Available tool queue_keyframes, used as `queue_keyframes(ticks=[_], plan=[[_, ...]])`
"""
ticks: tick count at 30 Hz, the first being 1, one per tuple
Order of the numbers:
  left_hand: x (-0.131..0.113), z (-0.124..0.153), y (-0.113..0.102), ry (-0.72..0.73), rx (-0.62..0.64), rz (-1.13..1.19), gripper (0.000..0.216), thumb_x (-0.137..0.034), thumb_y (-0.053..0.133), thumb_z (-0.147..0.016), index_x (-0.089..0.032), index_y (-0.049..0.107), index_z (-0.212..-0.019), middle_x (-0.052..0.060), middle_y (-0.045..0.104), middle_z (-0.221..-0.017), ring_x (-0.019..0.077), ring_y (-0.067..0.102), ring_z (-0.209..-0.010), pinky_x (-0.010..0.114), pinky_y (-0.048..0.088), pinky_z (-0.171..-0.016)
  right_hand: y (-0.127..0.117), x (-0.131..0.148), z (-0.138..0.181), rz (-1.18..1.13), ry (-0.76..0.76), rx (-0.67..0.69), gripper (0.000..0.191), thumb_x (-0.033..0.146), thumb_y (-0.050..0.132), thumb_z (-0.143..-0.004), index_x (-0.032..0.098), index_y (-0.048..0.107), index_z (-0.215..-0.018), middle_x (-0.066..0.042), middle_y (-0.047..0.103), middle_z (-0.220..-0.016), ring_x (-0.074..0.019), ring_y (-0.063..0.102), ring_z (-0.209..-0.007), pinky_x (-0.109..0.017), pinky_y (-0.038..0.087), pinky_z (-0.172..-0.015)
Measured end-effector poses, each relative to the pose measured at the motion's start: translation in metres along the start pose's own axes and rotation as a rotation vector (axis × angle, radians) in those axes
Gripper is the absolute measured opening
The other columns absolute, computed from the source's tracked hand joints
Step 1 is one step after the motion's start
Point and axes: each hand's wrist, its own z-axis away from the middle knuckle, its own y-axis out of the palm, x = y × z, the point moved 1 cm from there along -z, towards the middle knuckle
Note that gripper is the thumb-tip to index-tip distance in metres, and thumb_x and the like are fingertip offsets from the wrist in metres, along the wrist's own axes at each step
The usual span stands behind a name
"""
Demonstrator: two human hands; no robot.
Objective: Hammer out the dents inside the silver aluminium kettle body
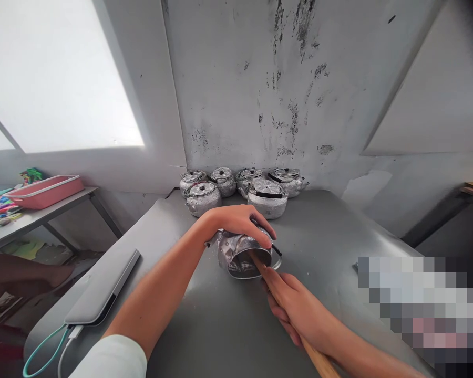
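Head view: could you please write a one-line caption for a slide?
Left hand steadies a lidless kettle on its side while right hand pushes a wooden stick inside.

A small shiny metal kettle (240,257) lies on its side on the grey bench (220,325), near the middle. Its lid is off, and its open mouth faces the person. The inside looks dark and dull. Its thin black handle sticks out at the right side. A long brown wooden stick (287,315) pokes into the open mouth. The stick is tilted and runs down toward the bottom right.
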Motion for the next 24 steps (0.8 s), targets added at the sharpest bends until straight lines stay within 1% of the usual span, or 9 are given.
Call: queue_keyframes(ticks=[5, 8, 13, 17, 19, 24], plan=[[0.0002, -0.0008, 0.0004, 0.0, 0.006, -0.001, 0.047, -0.051, 0.073, -0.071, -0.029, 0.075, -0.112, -0.001, 0.071, -0.11, 0.0208, 0.063, -0.101, 0.026, 0.045, -0.087, 0.0005, -0.0003, -0.0003, 0.014, 0.018, -0.011, 0.049, 0.061, 0.028, -0.099, 0.022, 0.043, -0.074, 0.01, 0.035, -0.047, -0.0053, 0.03, -0.028, -0.016, 0.03, -0.026], [0.0009, -0.0012, 0.0008, 0.005, 0.003, -0.002, 0.046, -0.051, 0.073, -0.072, -0.029, 0.075, -0.112, -0.002, 0.071, -0.109, 0.0203, 0.063, -0.101, 0.026, 0.045, -0.088, -0.0002, -0.0012, -0.0014, 0.025, -0.003, -0.01, 0.05, 0.063, 0.027, -0.098, 0.022, 0.043, -0.073, 0.01, 0.034, -0.046, -0.0057, 0.031, -0.028, -0.016, 0.03, -0.026], [0.0001, -0.0012, 0.0011, 0.006, -0.007, -0.02, 0.046, -0.051, 0.074, -0.072, -0.028, 0.075, -0.111, -0.001, 0.072, -0.107, 0.0208, 0.063, -0.1, 0.026, 0.045, -0.087, -0.0034, -0.0056, -0.0029, -0.043, 0.013, 0.041, 0.051, 0.066, 0.028, -0.096, 0.022, 0.045, -0.078, 0.011, 0.037, -0.045, -0.0055, 0.032, -0.025, -0.016, 0.03, -0.026], [-0.0002, -0.0024, 0.0021, -0.001, -0.023, -0.018, 0.046, -0.051, 0.074, -0.07, -0.028, 0.076, -0.11, -0.001, 0.072, -0.104, 0.0208, 0.064, -0.099, 0.025, 0.045, -0.089, -0.0057, -0.0051, -0.0026, -0.086, 0.038, 0.069, 0.047, 0.062, 0.028, -0.098, 0.022, 0.047, -0.082, 0.01, 0.041, -0.045, -0.0063, 0.037, -0.024, -0.016, 0.03, -0.027], [0.0005, -0.0029, 0.003, 0.005, -0.024, -0.014, 0.045, -0.05, 0.075, -0.07, -0.028, 0.076, -0.11, -0.002, 0.072, -0.104, 0.0207, 0.064, -0.099, 0.025, 0.044, -0.091, -0.006, -0.0037, -0.0023, -0.073, 0.038, 0.06, 0.045, 0.058, 0.028, -0.099, 0.022, 0.047, -0.082, 0.01, 0.04, -0.045, -0.0064, 0.037, -0.024, -0.016, 0.03, -0.026], [0.0022, -0.0026, 0.0037, 0.021, -0.016, -0.005, 0.044, -0.049, 0.074, -0.072, -0.027, 0.075, -0.111, -0.002, 0.072, -0.107, 0.0198, 0.064, -0.101, 0.025, 0.044, -0.092, -0.0024, -0.0033, -0.0017, -0.015, -0.001, 0.047, 0.043, 0.055, 0.027, -0.101, 0.022, 0.048, -0.083, 0.01, 0.038, -0.048, -0.0061, 0.033, -0.027, -0.016, 0.033, -0.026]])
